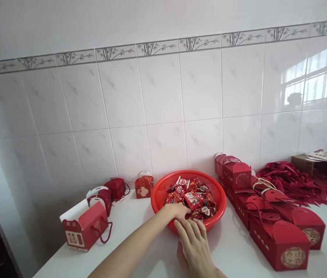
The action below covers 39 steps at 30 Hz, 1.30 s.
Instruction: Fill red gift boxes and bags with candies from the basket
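Note:
A red plastic basket (pixel 158 192) holds several wrapped candies (pixel 192 200) in red and dark wrappers. My left hand (pixel 177 210) reaches over the near rim into it, its fingers curled down among the candies. What those fingers hold, if anything, is hidden. Just in front and to the right, my right hand (pixel 192 241) lies over the near edge of the basket. Its fingers are stretched out and slightly apart, with nothing visible in them.
On the left of the white table (pixel 140 235) stands an open red gift box (pixel 86 227) with a cord handle, smaller boxes behind it. A small patterned box (pixel 144 187) is by the wall. Rows of closed red boxes (pixel 279 239), red shredded paper (pixel 287 181) and a cardboard box (pixel 304 165) are at right.

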Each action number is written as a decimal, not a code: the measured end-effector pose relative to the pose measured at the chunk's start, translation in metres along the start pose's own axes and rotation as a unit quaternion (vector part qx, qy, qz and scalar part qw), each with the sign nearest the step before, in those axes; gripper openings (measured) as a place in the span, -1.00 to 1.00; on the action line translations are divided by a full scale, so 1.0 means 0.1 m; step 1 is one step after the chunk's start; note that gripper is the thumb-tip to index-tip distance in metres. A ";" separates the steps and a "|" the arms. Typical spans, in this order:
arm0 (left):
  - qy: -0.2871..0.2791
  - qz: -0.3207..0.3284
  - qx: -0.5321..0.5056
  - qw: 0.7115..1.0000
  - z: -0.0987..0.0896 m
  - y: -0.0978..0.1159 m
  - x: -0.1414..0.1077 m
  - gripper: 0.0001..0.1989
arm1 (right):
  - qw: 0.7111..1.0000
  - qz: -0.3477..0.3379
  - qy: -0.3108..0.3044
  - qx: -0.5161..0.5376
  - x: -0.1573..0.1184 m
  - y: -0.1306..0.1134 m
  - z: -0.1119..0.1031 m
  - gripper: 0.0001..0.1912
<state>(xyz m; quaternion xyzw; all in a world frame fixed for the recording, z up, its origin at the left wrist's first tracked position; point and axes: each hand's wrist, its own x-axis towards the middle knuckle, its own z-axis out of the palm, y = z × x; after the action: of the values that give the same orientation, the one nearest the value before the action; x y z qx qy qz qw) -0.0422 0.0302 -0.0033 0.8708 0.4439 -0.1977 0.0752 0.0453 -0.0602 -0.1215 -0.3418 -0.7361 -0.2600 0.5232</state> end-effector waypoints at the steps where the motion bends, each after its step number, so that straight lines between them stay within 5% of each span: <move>1: -0.005 0.001 0.003 1.000 -0.04 0.05 0.03 -0.68 | 1.000 0.006 0.006 0.002 0.00 -0.01 0.01 -0.30; 4: -0.016 0.007 0.002 1.000 -0.17 0.19 0.15 -0.71 | 1.000 0.016 0.011 0.015 0.00 -0.03 0.01 -0.31; 8: 0.013 0.050 -0.043 0.998 -0.25 0.30 0.31 -0.37 | 0.999 0.026 -0.014 0.026 0.00 -0.05 -0.04 -0.33; 15: 0.034 0.086 -0.174 0.980 -0.11 0.11 0.40 -0.21 | 0.997 0.032 -0.070 0.023 0.04 -0.07 -0.16 -0.41; 22: -0.006 0.116 -0.404 0.907 0.04 0.05 0.43 -0.09 | 0.996 0.002 -0.087 0.013 0.05 -0.13 -0.24 -0.40; 30: 0.075 0.118 -0.422 0.896 0.08 0.14 0.38 -0.12 | 0.996 -0.009 -0.093 0.006 0.00 -0.15 -0.25 -0.44; 39: -0.006 0.153 -0.471 0.869 0.10 0.16 0.39 -0.37 | 0.996 -0.028 -0.088 -0.002 0.00 -0.15 -0.23 -0.43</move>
<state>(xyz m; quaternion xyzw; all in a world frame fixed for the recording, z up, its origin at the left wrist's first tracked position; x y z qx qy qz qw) -0.0114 0.0471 -0.0288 0.7881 0.3447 0.0432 0.5082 0.0471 -0.0867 -0.1143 -0.3440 -0.7878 -0.2452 0.4483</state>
